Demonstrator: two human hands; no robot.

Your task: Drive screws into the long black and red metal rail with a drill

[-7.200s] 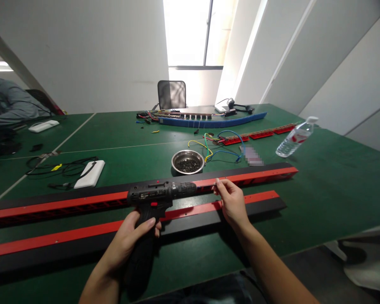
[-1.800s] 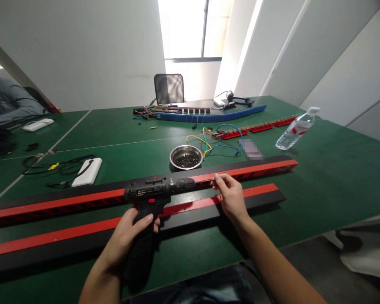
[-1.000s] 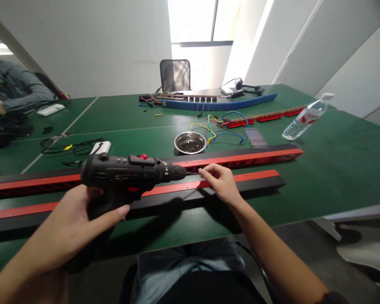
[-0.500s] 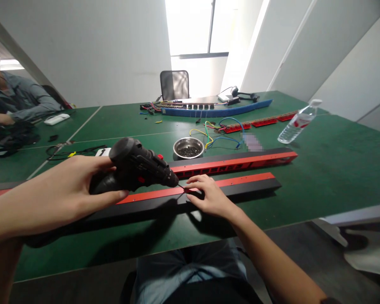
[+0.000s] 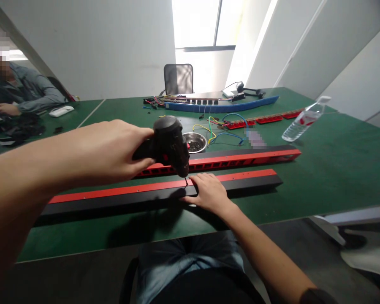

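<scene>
A black cordless drill [image 5: 172, 143] is in the grasp of my left hand [image 5: 114, 145], held nearly upright. Its thin bit points down to the red strip of a long red-and-black bar [image 5: 114, 201], at or very near a screw spot. Just right of the bit, my right hand [image 5: 210, 194] grips the same bar, fingers over the red top and thumb along the black near side. Behind it lies a second red-and-black bar [image 5: 240, 160] with slots along its side. A steel bowl [image 5: 203, 147] of small dark screws is partly hidden by the drill.
A clear water bottle [image 5: 304, 120] stands at the right. Coloured wires [image 5: 210, 128], red strips [image 5: 266, 120] and a blue curved bar [image 5: 221, 108] lie farther back. At far left, a person's sleeve [image 5: 41, 86] shows beside a black heap [image 5: 22, 128]. A mesh chair [image 5: 179, 79] stands beyond the table.
My left hand has swung the drill from a slant to nearly upright, moving it up and right. My right hand's fingers have shifted from beside the bit tip to gripping the bar.
</scene>
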